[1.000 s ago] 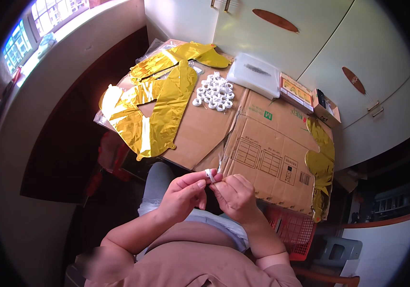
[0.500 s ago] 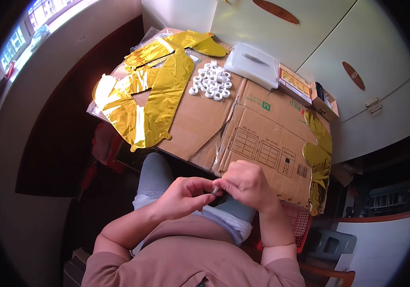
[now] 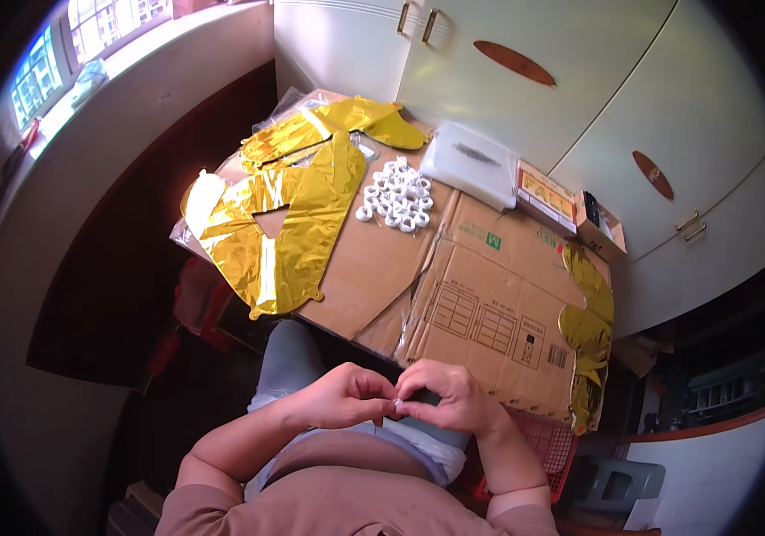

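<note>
Above my lap, my left hand [image 3: 342, 399] and my right hand [image 3: 450, 397] meet fingertip to fingertip. Pinched between them is a small white coil [image 3: 397, 404], mostly covered by the fingers; it looks like one of the white coils of ribbon or string [image 3: 396, 198] heaped on the cardboard-covered table ahead. Left of that heap lies a flat, uninflated gold foil balloon [image 3: 333, 214] with an opening in its middle. Another gold foil piece [image 3: 373, 121] is spread behind it.
Flattened cardboard [image 3: 454, 259] covers the table. A pale plastic-wrapped pack [image 3: 470, 165], an orange-and-white box [image 3: 545, 198] and a small open box [image 3: 598, 228] stand along the cabinets. More gold foil [image 3: 586, 322] hangs over the right edge, above a red basket [image 3: 543, 451].
My right hand has turned from a closed fist to a fingertip pinch at the white coil. The view has tilted up, so the table and hands sit lower in the picture.
</note>
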A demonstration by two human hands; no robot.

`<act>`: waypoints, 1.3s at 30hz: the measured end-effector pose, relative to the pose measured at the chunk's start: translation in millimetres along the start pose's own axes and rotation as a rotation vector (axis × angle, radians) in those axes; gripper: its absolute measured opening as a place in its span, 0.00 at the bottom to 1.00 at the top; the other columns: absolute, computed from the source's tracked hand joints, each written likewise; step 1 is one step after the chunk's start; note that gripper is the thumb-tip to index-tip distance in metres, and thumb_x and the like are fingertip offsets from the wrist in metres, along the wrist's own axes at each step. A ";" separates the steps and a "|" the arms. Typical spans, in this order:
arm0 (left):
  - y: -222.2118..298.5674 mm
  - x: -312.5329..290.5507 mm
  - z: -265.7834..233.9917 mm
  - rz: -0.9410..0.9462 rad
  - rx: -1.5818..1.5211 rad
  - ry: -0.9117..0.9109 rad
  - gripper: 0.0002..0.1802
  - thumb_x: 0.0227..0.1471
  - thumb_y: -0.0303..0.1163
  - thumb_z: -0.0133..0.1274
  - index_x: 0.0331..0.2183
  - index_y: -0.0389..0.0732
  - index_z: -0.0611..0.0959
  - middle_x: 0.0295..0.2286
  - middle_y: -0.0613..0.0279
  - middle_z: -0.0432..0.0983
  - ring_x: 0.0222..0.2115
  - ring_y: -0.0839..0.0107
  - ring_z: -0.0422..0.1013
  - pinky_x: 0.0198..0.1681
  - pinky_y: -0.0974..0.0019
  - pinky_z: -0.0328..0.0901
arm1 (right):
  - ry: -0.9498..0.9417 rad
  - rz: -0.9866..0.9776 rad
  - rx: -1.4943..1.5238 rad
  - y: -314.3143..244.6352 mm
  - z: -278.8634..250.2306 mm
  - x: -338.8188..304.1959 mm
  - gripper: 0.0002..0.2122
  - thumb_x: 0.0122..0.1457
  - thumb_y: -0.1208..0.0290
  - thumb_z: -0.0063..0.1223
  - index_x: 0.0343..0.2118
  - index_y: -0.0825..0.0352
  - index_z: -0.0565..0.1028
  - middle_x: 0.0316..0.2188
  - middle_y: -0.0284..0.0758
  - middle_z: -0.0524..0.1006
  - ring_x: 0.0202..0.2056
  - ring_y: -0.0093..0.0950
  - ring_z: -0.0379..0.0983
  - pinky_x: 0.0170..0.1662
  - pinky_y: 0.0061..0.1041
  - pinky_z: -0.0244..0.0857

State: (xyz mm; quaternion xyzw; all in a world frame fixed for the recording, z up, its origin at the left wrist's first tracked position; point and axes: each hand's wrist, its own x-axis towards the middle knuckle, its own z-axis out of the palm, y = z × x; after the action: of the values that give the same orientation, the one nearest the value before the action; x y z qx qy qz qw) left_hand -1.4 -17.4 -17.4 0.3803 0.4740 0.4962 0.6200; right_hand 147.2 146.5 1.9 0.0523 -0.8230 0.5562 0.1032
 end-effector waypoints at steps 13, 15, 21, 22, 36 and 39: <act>-1.2 14.0 -27.0 -0.040 -0.128 0.028 0.07 0.52 0.27 0.55 0.32 0.34 0.83 0.25 0.64 0.79 0.25 0.79 0.73 0.31 0.75 0.68 | 0.153 -0.151 -0.317 6.5 15.8 4.6 0.08 0.49 0.81 0.60 0.28 0.68 0.70 0.25 0.38 0.72 0.27 0.33 0.71 0.30 0.27 0.66; -6.7 19.3 -32.1 -0.008 -0.228 0.103 0.07 0.52 0.27 0.54 0.34 0.36 0.83 0.27 0.65 0.78 0.25 0.80 0.72 0.30 0.75 0.68 | 0.228 -0.160 -0.390 10.3 16.1 10.7 0.08 0.49 0.82 0.60 0.28 0.68 0.71 0.25 0.37 0.73 0.26 0.31 0.72 0.30 0.26 0.67; -6.7 19.3 -55.8 0.276 -0.683 0.584 0.16 0.52 0.22 0.50 0.45 0.36 0.77 0.39 0.61 0.76 0.22 0.83 0.66 0.27 0.76 0.64 | 0.165 0.060 -0.273 42.4 -7.0 64.5 0.05 0.56 0.73 0.56 0.28 0.67 0.72 0.22 0.36 0.71 0.23 0.27 0.69 0.28 0.25 0.64; -8.8 15.7 -60.9 0.333 -0.691 0.630 0.15 0.52 0.22 0.50 0.44 0.36 0.77 0.39 0.60 0.75 0.22 0.82 0.66 0.27 0.76 0.63 | 0.180 0.095 -0.277 58.7 -16.1 81.6 0.05 0.56 0.73 0.55 0.28 0.68 0.72 0.22 0.35 0.71 0.23 0.27 0.69 0.28 0.25 0.64; -30.6 -60.6 -69.2 0.262 -0.307 0.686 0.12 0.55 0.27 0.53 0.43 0.37 0.79 0.36 0.65 0.77 0.27 0.84 0.69 0.33 0.78 0.65 | 0.491 0.323 -0.969 159.1 -57.9 216.4 0.09 0.53 0.67 0.58 0.33 0.66 0.77 0.32 0.44 0.78 0.35 0.41 0.75 0.38 0.38 0.69; -33.3 -77.8 -81.9 0.334 -0.134 0.739 0.10 0.55 0.26 0.53 0.41 0.36 0.81 0.35 0.65 0.77 0.28 0.83 0.69 0.33 0.78 0.65 | 0.605 0.195 -0.932 136.3 -54.6 184.1 0.09 0.53 0.67 0.57 0.35 0.66 0.75 0.33 0.42 0.77 0.35 0.41 0.74 0.38 0.38 0.68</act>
State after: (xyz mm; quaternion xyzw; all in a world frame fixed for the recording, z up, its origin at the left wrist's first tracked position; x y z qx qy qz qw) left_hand -76.5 -100.5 -53.8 0.2070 0.5633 0.7230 0.3422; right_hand -53.2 253.5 -59.7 -0.2368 -0.9164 0.1313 0.2949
